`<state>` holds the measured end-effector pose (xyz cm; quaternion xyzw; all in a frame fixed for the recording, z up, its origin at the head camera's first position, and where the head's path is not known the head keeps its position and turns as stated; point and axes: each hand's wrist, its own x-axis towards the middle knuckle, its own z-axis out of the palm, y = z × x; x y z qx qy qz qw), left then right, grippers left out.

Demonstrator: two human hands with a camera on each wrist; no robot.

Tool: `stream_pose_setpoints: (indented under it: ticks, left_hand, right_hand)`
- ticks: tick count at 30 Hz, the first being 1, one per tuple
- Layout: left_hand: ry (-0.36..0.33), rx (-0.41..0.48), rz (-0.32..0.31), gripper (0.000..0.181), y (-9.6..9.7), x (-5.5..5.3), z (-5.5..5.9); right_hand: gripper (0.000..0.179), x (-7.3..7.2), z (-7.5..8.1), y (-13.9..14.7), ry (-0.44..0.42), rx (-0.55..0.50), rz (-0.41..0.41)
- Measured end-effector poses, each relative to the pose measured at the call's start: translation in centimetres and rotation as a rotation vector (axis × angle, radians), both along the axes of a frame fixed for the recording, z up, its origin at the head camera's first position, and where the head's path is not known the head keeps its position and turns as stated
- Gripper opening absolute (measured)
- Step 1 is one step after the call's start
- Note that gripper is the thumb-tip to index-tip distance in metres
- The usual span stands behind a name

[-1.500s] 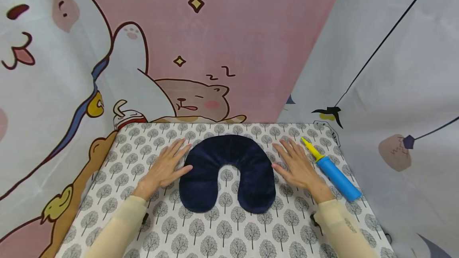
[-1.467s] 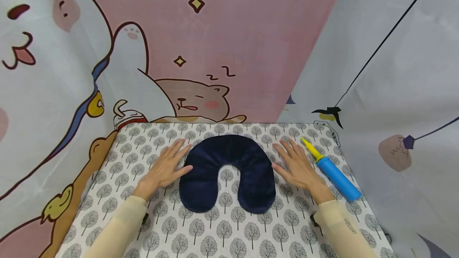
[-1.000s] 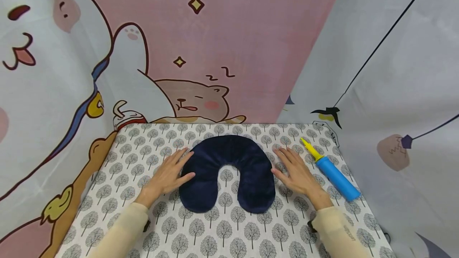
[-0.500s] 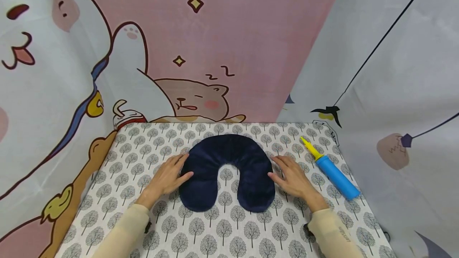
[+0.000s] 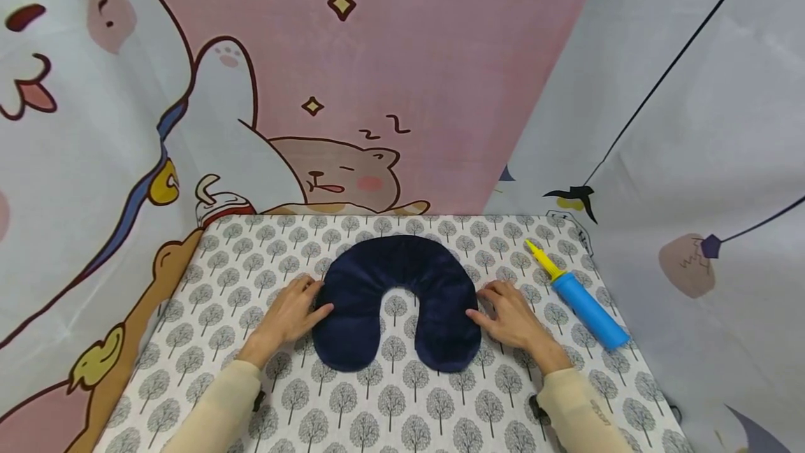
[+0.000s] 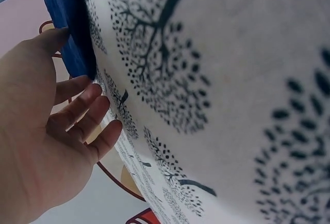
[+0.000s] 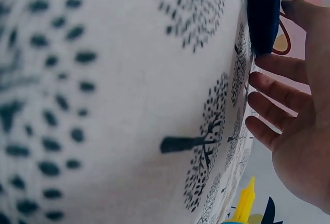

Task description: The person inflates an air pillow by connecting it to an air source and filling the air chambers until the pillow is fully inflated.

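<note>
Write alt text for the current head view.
Left hand and right hand touch opposite sides of a navy U-shaped pillow on tree-print cloth. A blue-and-yellow pump lies to the right, a cartoon backdrop behind.

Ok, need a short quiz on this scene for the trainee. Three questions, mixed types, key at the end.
1. Multiple choice. In the head view, the open end of the navy U-shaped neck pillow faces:
a) away from the person
b) toward the person
c) toward the person's right

2. True or false. The yellow nozzle of the blue hand pump points away from the person.

3. Short answer. Which is nearer the hand pump, the left hand or the right hand?

Key: 1. b; 2. true; 3. the right hand.
</note>
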<state>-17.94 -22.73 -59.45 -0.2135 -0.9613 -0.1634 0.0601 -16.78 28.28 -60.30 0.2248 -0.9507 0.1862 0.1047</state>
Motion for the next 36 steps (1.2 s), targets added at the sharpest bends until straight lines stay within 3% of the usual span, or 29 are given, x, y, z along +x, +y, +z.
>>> stream_pose_setpoints:
  ticks: [8, 13, 14, 17, 20, 21, 23, 27, 30, 36]
  left_hand:
    - [-0.010, 0.049, 0.046, 0.042, 0.0, 0.1, -0.2]
    - [0.006, 0.130, 0.031, 0.036, -0.1, -0.2, -0.7]
    - [0.008, 0.159, 0.019, 0.036, -0.3, -0.3, -1.0]
    - [0.013, 0.249, -0.009, 0.035, -1.2, -1.4, -3.7]
    - [0.030, 0.279, -0.020, 0.035, -1.9, -2.4, -6.1]
    - [0.000, 0.281, -0.009, 0.033, -1.7, -2.3, -5.9]
    - [-0.047, 0.282, 0.007, 0.028, -1.1, -1.8, -4.2]
    - [-0.094, 0.284, 0.033, 0.026, -1.0, -2.0, -4.3]
    - [-0.042, 0.294, 0.025, 0.026, -1.7, -2.9, -7.0]
    - [-0.005, 0.419, -0.023, 0.019, -1.1, -2.2, -5.3]
  right_hand:
    - [0.033, 0.0, -0.2, -0.2, 0.050, 0.000, 0.019]
    - [0.028, 0.0, -0.2, -0.4, 0.052, -0.023, 0.024]
    - [0.026, 0.0, -0.2, -0.5, 0.046, -0.030, 0.022]
    - [0.024, -0.1, -0.2, -0.6, 0.017, -0.057, 0.018]
    - [0.023, -0.1, -0.1, -0.7, -0.019, -0.089, 0.016]
    - [0.022, -0.1, -0.1, -0.8, -0.028, -0.102, 0.017]
    - [0.022, -0.1, 0.0, -0.8, -0.056, -0.122, 0.011]
    - [0.020, 0.0, 0.1, -1.0, -0.112, -0.151, -0.004]
    - [0.019, 0.1, 0.1, -1.0, -0.139, -0.163, -0.014]
    - [0.017, 0.2, 0.4, -1.3, -0.149, -0.198, -0.007]
